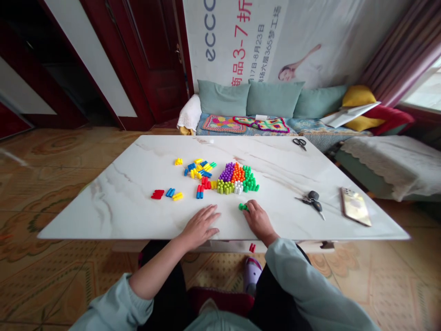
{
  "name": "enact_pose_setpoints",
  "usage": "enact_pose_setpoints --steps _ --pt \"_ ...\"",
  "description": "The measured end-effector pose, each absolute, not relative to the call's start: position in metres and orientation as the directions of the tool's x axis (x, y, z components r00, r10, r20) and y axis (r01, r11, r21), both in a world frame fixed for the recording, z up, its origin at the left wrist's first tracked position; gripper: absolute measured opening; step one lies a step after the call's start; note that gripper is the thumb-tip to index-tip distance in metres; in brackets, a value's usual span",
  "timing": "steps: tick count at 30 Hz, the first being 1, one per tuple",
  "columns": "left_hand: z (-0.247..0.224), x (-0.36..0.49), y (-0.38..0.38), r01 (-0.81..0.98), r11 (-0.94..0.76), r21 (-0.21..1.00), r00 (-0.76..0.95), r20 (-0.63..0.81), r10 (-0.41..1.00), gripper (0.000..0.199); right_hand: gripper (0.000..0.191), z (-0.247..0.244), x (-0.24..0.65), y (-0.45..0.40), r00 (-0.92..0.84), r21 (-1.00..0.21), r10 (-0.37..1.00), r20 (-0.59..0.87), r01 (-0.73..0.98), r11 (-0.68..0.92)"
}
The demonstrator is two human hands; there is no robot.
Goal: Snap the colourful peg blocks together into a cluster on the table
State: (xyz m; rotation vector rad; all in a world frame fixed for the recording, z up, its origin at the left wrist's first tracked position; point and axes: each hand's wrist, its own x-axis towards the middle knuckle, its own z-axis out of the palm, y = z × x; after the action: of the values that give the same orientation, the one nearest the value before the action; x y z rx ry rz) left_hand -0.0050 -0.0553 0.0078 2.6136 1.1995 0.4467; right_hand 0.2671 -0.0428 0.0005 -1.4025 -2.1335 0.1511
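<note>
So the tabletop [124, 207] is white with brownish marble veining, and its far edge runs close to a sofa [220, 123] with sage-green cushions [274, 99] and a bright crocheted piece [223, 123] on the seat. Patterned tan floor tiles [41, 184], dark red door [155, 50], big printed banner [234, 41] on the wall behind the sofa.

Right hand [259, 220] is near the middle of the near edge, fingers closed on some green pieces [243, 207]. Left hand [201, 226] lies palm down by the same edge, fingers slightly spread, nothing visible in it. Just beyond the hands, around the middle, there's a tight multicolor cluster [237, 177] of little pegs: purple, orange, green, olive, white. Yellow and blue pieces [200, 168] are scattered left of it.

Black scissors [299, 142] sit by the far right corner, keys [313, 200] and a gold phone [356, 206] toward the near right corner.
</note>
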Motion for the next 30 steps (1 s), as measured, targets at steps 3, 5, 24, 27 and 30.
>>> enact_pose_setpoints --steps 3,5,24,27,30 --pt "0.002 -0.004 -0.045 0.757 -0.564 0.330 0.528 0.200 0.825 0.050 0.016 0.001 0.267 -0.043 -0.281 -0.389 0.870 0.404 0.808 0.442" --pt "-0.002 -0.001 -0.039 0.793 -0.519 0.320 0.474 0.212 0.855 0.050 0.016 0.001 0.267 -0.043 -0.282 -0.392 0.872 0.400 0.808 0.441" --pt "-0.007 0.012 -0.042 0.865 -0.411 0.288 0.338 0.273 0.901 0.051 0.021 0.000 0.277 -0.040 -0.098 -0.616 0.915 0.390 0.712 0.339" --pt "-0.005 0.013 -0.043 0.871 -0.408 0.275 0.339 0.264 0.903 0.051 0.025 0.000 0.279 -0.029 0.011 -0.653 0.941 0.339 0.723 0.227" --pt "-0.002 0.013 -0.043 0.874 -0.404 0.270 0.337 0.263 0.904 0.051 0.028 0.001 0.284 -0.012 0.104 -0.664 0.933 0.343 0.730 0.163"
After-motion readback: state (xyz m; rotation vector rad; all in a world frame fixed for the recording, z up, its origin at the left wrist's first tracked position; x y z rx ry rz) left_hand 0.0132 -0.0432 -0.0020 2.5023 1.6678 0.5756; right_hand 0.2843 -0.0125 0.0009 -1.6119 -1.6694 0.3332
